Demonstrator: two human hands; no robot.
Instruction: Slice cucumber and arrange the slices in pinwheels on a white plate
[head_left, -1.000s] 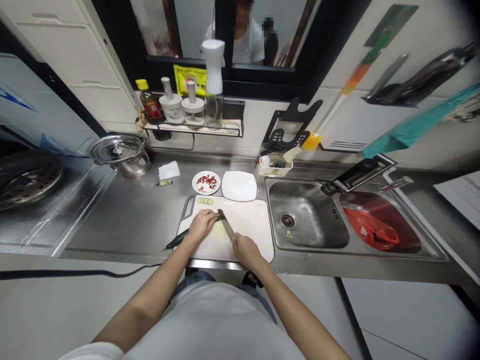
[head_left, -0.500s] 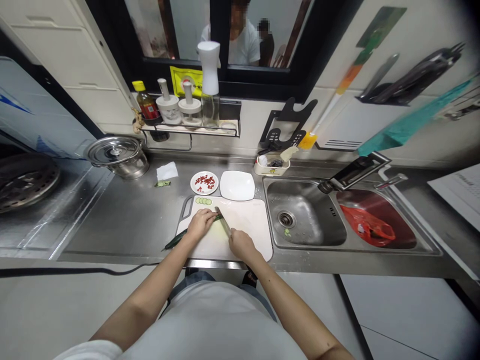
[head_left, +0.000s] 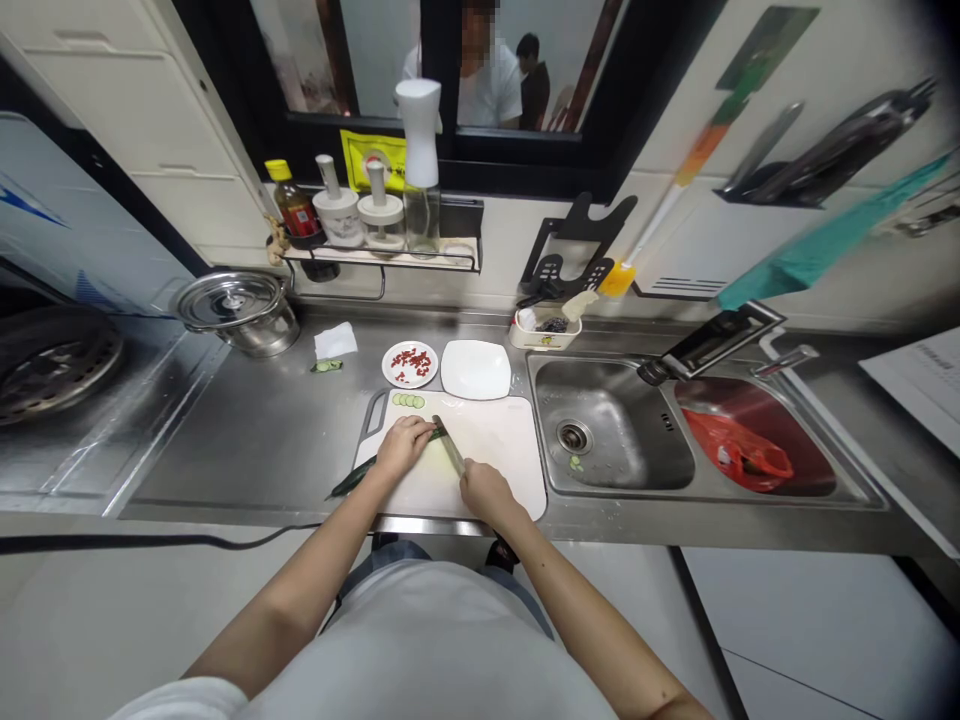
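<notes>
1. Steel counter under a dark-framed window, double sink off to the right, and a white cutting board right in front of the person.
2. Cucumber lies slantwise on the board, its dark end poking out past the left edge. The middle is hidden under the left hand and wrist, with a bit of green showing again by the fingertips.
3. Left hand is clamped over the cucumber near the blade. Right hand is wrapped around the knife, its tip angled away and leftward. So the hands are apart, each busy. Can't tell if the edge is actually in the cucumber.
4. Looks like the slicing step to me, and early on: just a short overlapping row of pale slices at the board's far left corner, with plenty of cucumber left.
5. Just beyond the board sit a small plate of chopped red bits and a plain white dish.
6. IMO the next cut calls for a firm left hold, fingertips tucked back and even thickness. Main risk is those fingers so close to the blade.
</notes>
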